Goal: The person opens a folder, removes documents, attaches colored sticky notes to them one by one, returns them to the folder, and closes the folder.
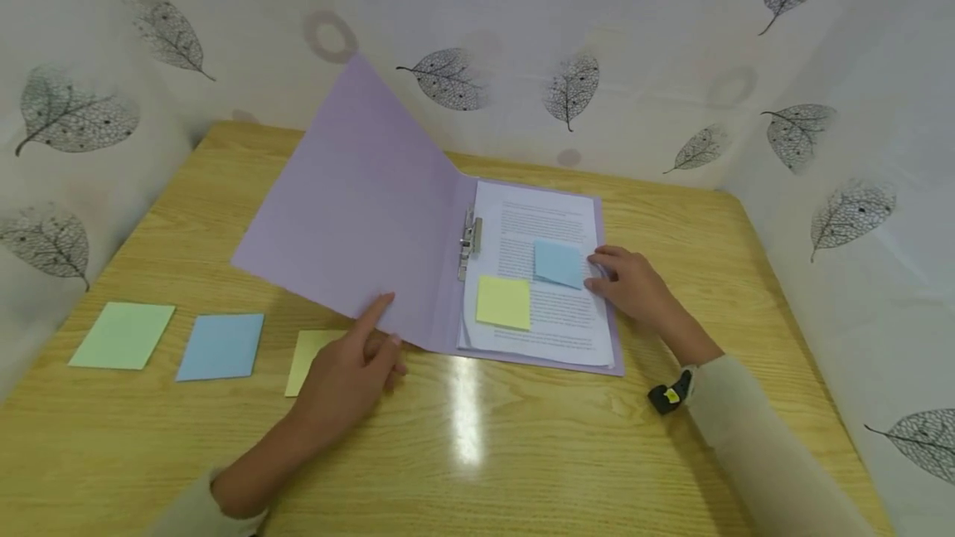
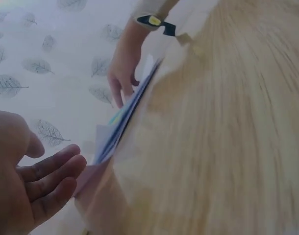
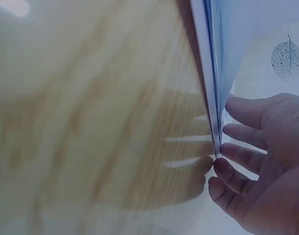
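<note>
A lilac ring binder [image 1: 358,205] lies on the table, its left cover raised at a slant. My left hand [image 1: 339,384] is at the cover's lower edge, index finger laid against the inner face; the left wrist view shows its fingers loosely extended. Printed sheets [image 1: 555,218] lie on the right side beside the metal clip [image 1: 470,243]. On them are a yellow sticky note [image 1: 503,302] and, up and right of it, a blue sticky note [image 1: 558,263]. My right hand [image 1: 634,284] rests its fingertips along the right edge of sheets and binder, fingers relaxed.
Left of the binder on the wooden table [image 1: 537,454] lie a green sticky pad [image 1: 123,336], a blue sticky pad [image 1: 220,346] and a yellow sticky pad [image 1: 302,359] partly behind my left hand. A leaf-patterned cloth [image 1: 515,15] rises behind and beside the table.
</note>
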A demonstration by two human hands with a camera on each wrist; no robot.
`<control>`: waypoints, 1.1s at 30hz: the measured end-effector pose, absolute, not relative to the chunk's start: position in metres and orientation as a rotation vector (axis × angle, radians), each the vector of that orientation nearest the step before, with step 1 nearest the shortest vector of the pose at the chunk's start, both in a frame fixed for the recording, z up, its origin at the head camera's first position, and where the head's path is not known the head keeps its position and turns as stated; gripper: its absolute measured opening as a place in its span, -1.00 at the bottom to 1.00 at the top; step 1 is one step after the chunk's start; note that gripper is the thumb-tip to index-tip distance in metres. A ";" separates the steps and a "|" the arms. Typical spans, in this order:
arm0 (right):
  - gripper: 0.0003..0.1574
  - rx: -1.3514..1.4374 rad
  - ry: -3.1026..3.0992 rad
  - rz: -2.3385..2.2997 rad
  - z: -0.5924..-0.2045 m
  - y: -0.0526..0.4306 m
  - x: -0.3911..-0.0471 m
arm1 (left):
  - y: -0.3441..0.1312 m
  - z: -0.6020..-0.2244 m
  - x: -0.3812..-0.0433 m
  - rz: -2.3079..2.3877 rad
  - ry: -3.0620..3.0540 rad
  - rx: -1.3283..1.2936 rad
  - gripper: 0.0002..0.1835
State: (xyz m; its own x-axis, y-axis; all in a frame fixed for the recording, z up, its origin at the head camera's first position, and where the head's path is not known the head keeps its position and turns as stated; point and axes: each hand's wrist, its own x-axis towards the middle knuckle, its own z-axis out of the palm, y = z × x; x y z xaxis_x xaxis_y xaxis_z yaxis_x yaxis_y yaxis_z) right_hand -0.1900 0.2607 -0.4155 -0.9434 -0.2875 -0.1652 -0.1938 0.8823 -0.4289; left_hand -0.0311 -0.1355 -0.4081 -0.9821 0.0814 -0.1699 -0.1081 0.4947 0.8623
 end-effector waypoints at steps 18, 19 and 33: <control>-0.34 -0.423 2.820 -0.469 -0.414 0.259 -0.189 | -0.045 -0.327 -0.159 2.055 2.402 0.425 -0.56; -0.34 -0.428 2.818 -0.476 -0.414 0.259 -0.189 | -0.043 -0.328 -0.168 2.071 2.390 0.395 -0.56; -0.32 -0.439 2.820 -0.432 -0.415 0.262 -0.189 | -0.060 -0.385 -0.239 1.830 2.524 0.100 -0.57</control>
